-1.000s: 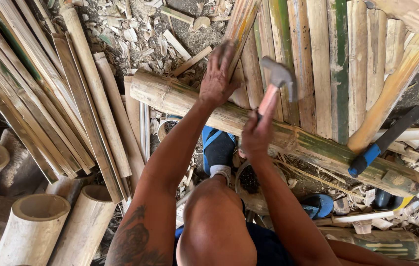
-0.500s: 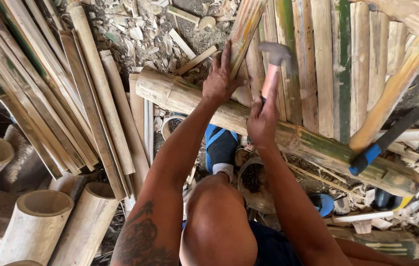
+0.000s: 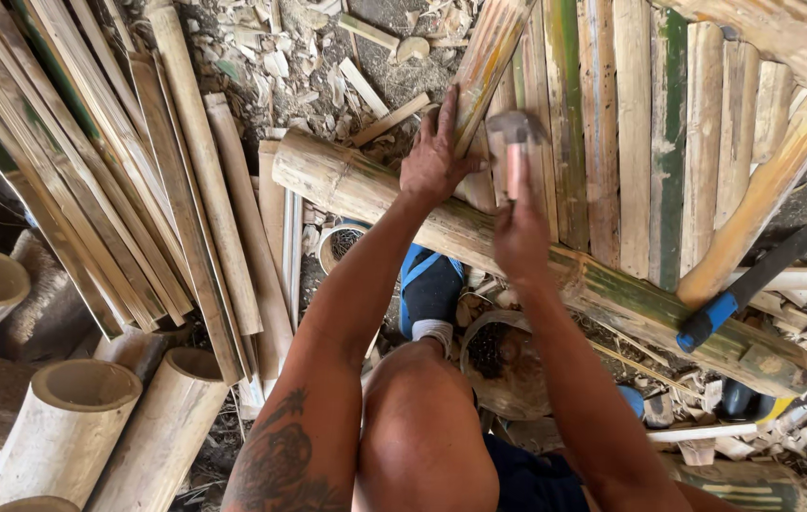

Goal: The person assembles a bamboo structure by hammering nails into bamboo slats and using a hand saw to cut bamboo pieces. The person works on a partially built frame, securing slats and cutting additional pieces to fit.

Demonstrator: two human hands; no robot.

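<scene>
Since a moment ago, my right hand (image 3: 520,230) has lifted the hammer (image 3: 515,142) higher, so its head now sits above the fat bamboo pole (image 3: 602,294). My fingers are wrapped tight around the pink handle. Just left of that hand, my left hand (image 3: 436,156) lies spread flat, pressing a thin bamboo slat (image 3: 486,66) where it crosses the pole. To the right of the hammer, more flat slats (image 3: 633,133) lie side by side. Farther right, a tool with a blue and black handle (image 3: 744,289) rests on the pole. Far to the left stand cut bamboo tubes (image 3: 81,417).
</scene>
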